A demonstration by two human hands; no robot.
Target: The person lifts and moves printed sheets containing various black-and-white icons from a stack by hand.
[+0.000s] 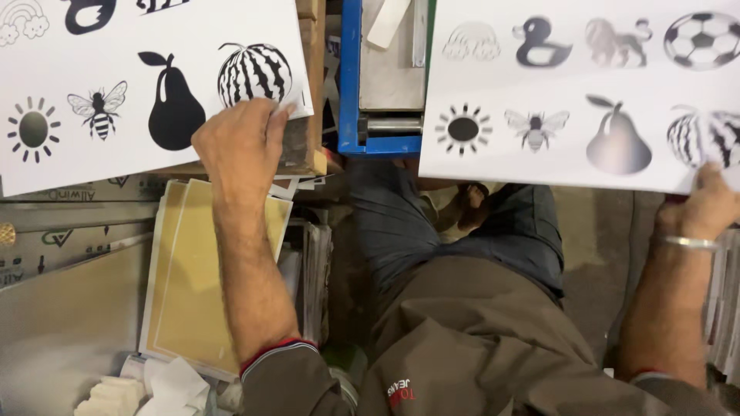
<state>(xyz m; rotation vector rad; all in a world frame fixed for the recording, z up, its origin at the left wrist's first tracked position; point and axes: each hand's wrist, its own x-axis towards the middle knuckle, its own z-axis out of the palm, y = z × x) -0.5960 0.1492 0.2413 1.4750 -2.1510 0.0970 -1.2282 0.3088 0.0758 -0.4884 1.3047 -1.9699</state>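
Note:
My left hand point(243, 146) pinches the lower right corner of a white sheet point(139, 85) printed with bold black pictures: a pear, a watermelon, a bee, a sun. My right hand point(705, 208), with a metal bangle on the wrist, grips the lower right corner of a second white sheet point(578, 85). That sheet carries the same pictures in fainter grey print, plus a duck, a lion and a football. Both sheets are held up flat in front of me, one to each side.
A blue metal frame point(351, 85) stands between the two sheets. Yellowish boards point(185, 300) and stacked sheets lie at lower left, with crumpled white cloth point(146, 389) near the bottom. My legs in jeans point(462, 239) fill the middle.

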